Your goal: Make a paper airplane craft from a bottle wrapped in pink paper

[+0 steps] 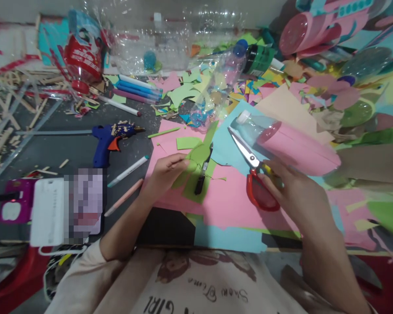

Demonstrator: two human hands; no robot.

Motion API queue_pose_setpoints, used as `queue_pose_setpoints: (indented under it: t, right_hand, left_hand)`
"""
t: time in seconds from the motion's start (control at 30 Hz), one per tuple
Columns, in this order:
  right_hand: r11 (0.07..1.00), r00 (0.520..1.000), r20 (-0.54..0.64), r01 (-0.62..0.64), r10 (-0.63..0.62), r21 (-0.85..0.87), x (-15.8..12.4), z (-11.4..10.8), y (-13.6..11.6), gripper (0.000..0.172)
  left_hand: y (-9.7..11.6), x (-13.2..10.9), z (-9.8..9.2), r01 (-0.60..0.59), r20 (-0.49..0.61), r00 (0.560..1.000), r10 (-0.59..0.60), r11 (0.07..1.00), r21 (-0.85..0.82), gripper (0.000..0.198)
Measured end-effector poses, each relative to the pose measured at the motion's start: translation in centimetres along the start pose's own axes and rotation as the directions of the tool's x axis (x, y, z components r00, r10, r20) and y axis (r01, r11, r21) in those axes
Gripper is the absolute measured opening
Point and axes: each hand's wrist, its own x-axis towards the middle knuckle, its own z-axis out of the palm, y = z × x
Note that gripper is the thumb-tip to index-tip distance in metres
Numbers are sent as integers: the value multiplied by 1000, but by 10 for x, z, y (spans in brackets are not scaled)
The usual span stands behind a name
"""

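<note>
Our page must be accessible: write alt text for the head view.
A person's left hand pinches a cut green paper piece over pink paper, while the right hand is at red-handled scissors. Beyond lie a pink-wrapped bottle and colourful paper scraps, with a blue glue gun to the left.

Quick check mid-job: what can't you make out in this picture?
All in the head view:
Far handle of the scissors: covered by the right grip.
Yellow patch there: mostly behind those fingers, unidentifiable.
Underside of the green paper at the left grip: faces away, hiding any fingers beneath.
Black pen-like tool's print: too small, blurred.
Purple phone-like thing: masked by pixel blocks.
</note>
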Motion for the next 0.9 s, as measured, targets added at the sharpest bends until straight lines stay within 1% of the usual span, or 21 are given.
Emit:
queue_pose_setpoints:
  t: [0.03,0.07,0.13,0.17,0.23,0.3,0.37,0.43,0.5,0.57,0.67,0.73,0.77,0.83,0.9]
  right_hand:
    - [1000,999,-38,-17,17,-12,1,-3,-4,43]
    - [1000,997,-71,-26,27,11,2,-5,-8,43]
    - [987,995,-91,-17,32,159,7,-7,-18,40]
    - [963,998,-67,-2,21,270,10,-6,-22,38]
    - [876,1000,5,18,-23,482,17,0,-33,38]
    - [779,987,109,24,-118,626,24,7,-43,40]
    - [720,954,209,9,-213,694,29,13,-53,37]
    - [691,911,299,-20,-286,722,34,18,-59,31]
    - [657,878,349,-54,-328,752,37,20,-63,22]
    - [597,873,360,-102,-330,795,41,21,-63,16]
    - [453,885,376,-226,-274,862,45,23,-62,16]
    - [333,900,384,-304,-207,892,48,25,-62,21]
    - [278,905,386,-329,-181,902,48,26,-62,25]
    - [193,908,388,-358,-154,914,49,28,-65,33]
    - [143,903,395,-374,-166,916,47,31,-69,39]
  left_hand:
    - [0,0,0,-20,17,1000,20,1000,0,26]
    - [-1,0,1,-32,33,999,32,999,1,27]
    - [-1,0,2,-47,69,997,46,999,15,29]
    - [-2,-1,3,-58,93,994,55,998,28,29]
    - [-3,-2,5,-88,149,986,78,994,62,27]
    - [-4,-3,7,-109,200,976,90,990,88,25]
    - [-5,-5,9,-107,234,969,81,989,100,27]
    - [-5,-6,11,-86,267,962,58,992,92,32]
    - [-4,-7,11,-56,270,962,34,996,74,37]
    - [-3,-6,10,-28,217,976,19,999,41,39]
    - [-2,-2,6,-31,28,999,33,998,-54,42]
    - [-4,1,4,-70,-116,992,55,989,-131,45]
    - [-5,2,4,-101,-171,983,73,982,-160,46]
    - [-8,3,4,-173,-224,965,133,969,-174,46]
    - [-11,1,7,-238,-210,956,207,962,-135,46]
